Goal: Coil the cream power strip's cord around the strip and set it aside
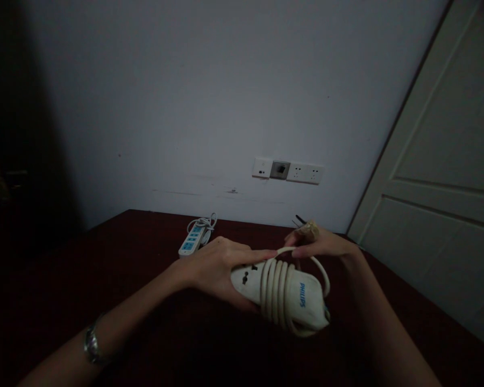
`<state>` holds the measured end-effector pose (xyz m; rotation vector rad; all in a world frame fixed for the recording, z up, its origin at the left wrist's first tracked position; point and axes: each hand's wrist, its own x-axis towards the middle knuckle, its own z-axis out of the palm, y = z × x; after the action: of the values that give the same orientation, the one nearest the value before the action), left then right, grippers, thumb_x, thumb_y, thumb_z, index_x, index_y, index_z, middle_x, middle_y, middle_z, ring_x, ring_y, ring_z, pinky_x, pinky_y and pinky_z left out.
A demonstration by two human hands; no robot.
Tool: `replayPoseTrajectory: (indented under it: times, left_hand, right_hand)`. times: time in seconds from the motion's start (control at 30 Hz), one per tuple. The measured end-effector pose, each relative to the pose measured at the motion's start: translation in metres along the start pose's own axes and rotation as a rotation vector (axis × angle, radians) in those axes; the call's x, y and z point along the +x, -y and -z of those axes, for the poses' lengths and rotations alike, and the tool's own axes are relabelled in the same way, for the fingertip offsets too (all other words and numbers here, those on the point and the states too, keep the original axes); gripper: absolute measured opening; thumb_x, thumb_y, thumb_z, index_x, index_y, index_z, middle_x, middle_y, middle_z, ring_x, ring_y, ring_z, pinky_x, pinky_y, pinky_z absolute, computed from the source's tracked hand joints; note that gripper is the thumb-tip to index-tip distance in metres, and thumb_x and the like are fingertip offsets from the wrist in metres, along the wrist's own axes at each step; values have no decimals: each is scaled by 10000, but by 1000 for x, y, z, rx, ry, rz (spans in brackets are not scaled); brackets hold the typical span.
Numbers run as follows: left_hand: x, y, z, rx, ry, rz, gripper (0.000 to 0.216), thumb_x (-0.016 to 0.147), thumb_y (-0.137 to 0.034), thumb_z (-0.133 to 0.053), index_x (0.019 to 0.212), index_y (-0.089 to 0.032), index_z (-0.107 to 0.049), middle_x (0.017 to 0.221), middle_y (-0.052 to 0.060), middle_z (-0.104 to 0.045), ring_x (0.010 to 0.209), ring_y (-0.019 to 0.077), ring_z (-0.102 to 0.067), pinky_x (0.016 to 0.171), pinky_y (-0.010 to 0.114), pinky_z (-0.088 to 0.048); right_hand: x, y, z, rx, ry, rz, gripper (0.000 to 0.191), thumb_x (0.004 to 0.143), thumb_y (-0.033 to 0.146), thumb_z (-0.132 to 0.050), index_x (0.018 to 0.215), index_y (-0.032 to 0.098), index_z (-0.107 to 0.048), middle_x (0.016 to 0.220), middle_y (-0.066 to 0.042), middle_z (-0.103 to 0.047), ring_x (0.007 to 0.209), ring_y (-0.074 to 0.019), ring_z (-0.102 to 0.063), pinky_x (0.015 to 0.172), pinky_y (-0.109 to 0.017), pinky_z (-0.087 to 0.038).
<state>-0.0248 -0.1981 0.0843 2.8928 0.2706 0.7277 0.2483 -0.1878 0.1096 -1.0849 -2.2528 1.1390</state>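
Resting in the air just above the dark bench (145, 301), a cream power strip (302, 303) has its cord (276, 287) wound crosswise around its body. Left hand (215, 271) grips the socket end from below, steadying it so the coils stay tight. Right hand (318, 244) pinches the plug (306, 230), keeping the last loop taut. Farther back lies a blue-faced strip (191, 239), under wall sockets (288, 171).
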Motion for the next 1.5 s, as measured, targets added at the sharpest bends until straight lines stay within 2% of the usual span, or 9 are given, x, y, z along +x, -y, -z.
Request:
replayPoseTrajectory:
  times: [0.2, 0.33, 0.47, 0.63, 0.8, 1.0, 1.17, 1.33, 1.5]
  left_hand:
    - [-1, 3, 3, -123, -195, -19, 789, 638, -418, -723, 1331, -196, -418, 1217, 118, -584, 1033, 231, -586, 887, 365, -453]
    - [-1, 6, 6, -181, -331, 134, 741, 616, -360, -741, 1273, -134, -486, 1152, 118, -622, 984, 221, -610, 877, 356, -472]
    - [0, 11, 9, -208, -435, 291, 729, 601, -347, -744, 1247, -103, -512, 1118, 123, -640, 968, 228, -614, 889, 386, -472]
    - [0, 26, 11, -356, -648, 413, 703, 618, -342, -739, 1248, -123, -518, 1159, 130, -619, 1008, 234, -597, 888, 374, -474]
    - [0, 43, 14, -546, -761, 644, 681, 644, -379, -718, 1226, -81, -530, 891, 122, -693, 682, 171, -630, 588, 275, -501]
    - [-5, 63, 16, -595, -838, 735, 717, 621, -388, -728, 1240, -88, -526, 717, 69, -676, 569, 152, -599, 505, 246, -442]
    - [-14, 89, 9, -498, -800, 805, 725, 625, -423, -719, 1245, -103, -524, 669, 54, -655, 537, 144, -578, 484, 236, -412]
    - [-17, 104, -2, -388, -733, 868, 708, 630, -462, -699, 1224, -108, -545, 655, 52, -641, 510, 133, -552, 450, 222, -379]
    - [-20, 110, -3, -322, -695, 918, 722, 644, -501, -667, 1239, -114, -530, 706, 70, -666, 570, 164, -589, 488, 246, -415]
  right_hand:
    - [22, -6, -13, 48, -218, 53, 370, 680, 445, -675, 799, 95, -683, 679, -57, -645, 605, -138, -566, 576, -257, -470]
    - [35, 0, -24, 62, -341, 231, 334, 613, 472, -698, 727, 160, -661, 737, -60, -658, 686, -188, -583, 649, -306, -503]
    - [42, 6, -34, 67, -340, 404, 335, 568, 383, -740, 825, 192, -642, 830, -52, -660, 805, -200, -585, 779, -327, -499]
    - [46, -2, -38, 72, -309, 210, 240, 652, 306, -699, 793, 133, -607, 733, -51, -640, 656, -148, -586, 640, -288, -495]
    - [60, -10, -50, -40, -550, 129, 214, 734, 313, -610, 635, 137, -540, 571, 1, -551, 522, -100, -500, 518, -238, -400]
    - [64, 0, -68, -56, -261, 129, 243, 788, 388, -581, 743, 153, -534, 627, 10, -547, 551, -92, -484, 539, -223, -386]
    - [50, 25, -71, -145, -368, 165, 338, 888, 450, -429, 708, 169, -486, 588, 24, -495, 545, -88, -451, 565, -225, -365]
    - [47, 42, -82, 109, -202, 194, 446, 846, 565, -433, 720, 149, -534, 586, 20, -473, 535, -82, -425, 527, -222, -340]
    - [60, 50, -113, 316, -64, 253, 544, 782, 670, -427, 644, 151, -517, 567, 26, -434, 506, -73, -362, 479, -222, -271]
